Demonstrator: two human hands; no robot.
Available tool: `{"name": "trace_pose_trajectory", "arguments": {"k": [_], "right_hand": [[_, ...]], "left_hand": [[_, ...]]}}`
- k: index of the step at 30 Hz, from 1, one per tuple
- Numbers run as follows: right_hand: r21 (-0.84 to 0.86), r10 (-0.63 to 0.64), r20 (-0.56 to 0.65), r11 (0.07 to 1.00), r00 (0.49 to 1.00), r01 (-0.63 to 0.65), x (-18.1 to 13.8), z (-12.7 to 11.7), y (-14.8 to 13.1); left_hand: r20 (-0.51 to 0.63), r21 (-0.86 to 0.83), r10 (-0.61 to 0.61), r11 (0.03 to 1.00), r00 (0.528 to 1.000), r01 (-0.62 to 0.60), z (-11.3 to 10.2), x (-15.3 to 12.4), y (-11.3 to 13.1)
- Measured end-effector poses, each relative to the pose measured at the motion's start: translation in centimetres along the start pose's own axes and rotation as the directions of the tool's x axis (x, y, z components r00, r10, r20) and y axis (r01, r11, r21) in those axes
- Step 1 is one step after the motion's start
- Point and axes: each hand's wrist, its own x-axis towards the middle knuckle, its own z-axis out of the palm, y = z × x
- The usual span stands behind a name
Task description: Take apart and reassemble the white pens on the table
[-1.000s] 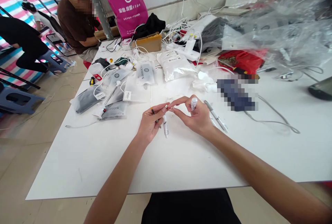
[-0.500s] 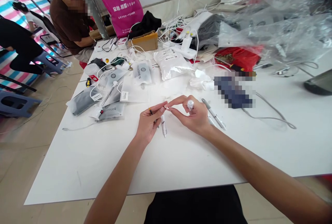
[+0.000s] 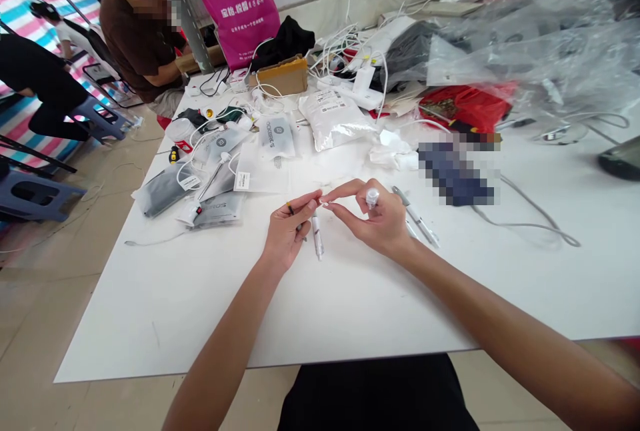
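My right hand (image 3: 383, 221) pinches a small white piece (image 3: 325, 204) between thumb and index finger. Its curled fingers also carry a clear, whitish roundish item (image 3: 372, 198), too small to name. My left hand (image 3: 290, 231) is closed, thumb against index finger, at the other side of the small white piece. A dark band shows on one left finger, and a greyish bit sticks out below the thumb. Just beyond the left fingertips is a white pen (image 3: 318, 238); whether it touches the hand I cannot tell. Grey-and-white pens (image 3: 417, 218) lie beside my right hand, one partly hidden by it.
Frosted pouches (image 3: 167, 188) and cables cover the table's left side. Behind stand a white plastic packet (image 3: 335, 121), a cardboard box (image 3: 281, 76) and a magenta bag (image 3: 237, 4). A blurred dark-blue item (image 3: 455, 171), red bag (image 3: 467, 104) and clear plastic (image 3: 540, 51) lie right.
The view has shifted slightly, so the table items sit a little further right. Both hands keep nearly the same pose around the small white piece.
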Motion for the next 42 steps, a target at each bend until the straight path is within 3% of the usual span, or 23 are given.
{"name": "trace_pose_trajectory", "arguments": {"k": [8,20,31,42], "right_hand": [[0.028,-0.036,-0.007,0.999,0.999,0.036,0.01,0.12,0.05],[-0.086,0.069,0.008,0.994,0.998,-0.068,-0.27,0.28,0.49],[-0.038,0.013,-0.091,0.999,0.996,-0.016,-0.45,0.54,0.0],[0.016,0.025,-0.06,1.0,0.998,-0.024,-0.49,0.7,-0.12]], "left_hand": [[0.01,0.004,-0.007,1.0,1.0,0.007,0.12,-0.13,0.02],[0.027,-0.05,-0.064,0.997,0.998,0.065,0.18,-0.23,-0.04],[0.053,-0.06,-0.046,0.997,0.998,0.049,-0.02,-0.1,-0.24],[0.035,-0.044,-0.044,0.998,0.998,0.046,0.16,-0.15,-0.28]]}}
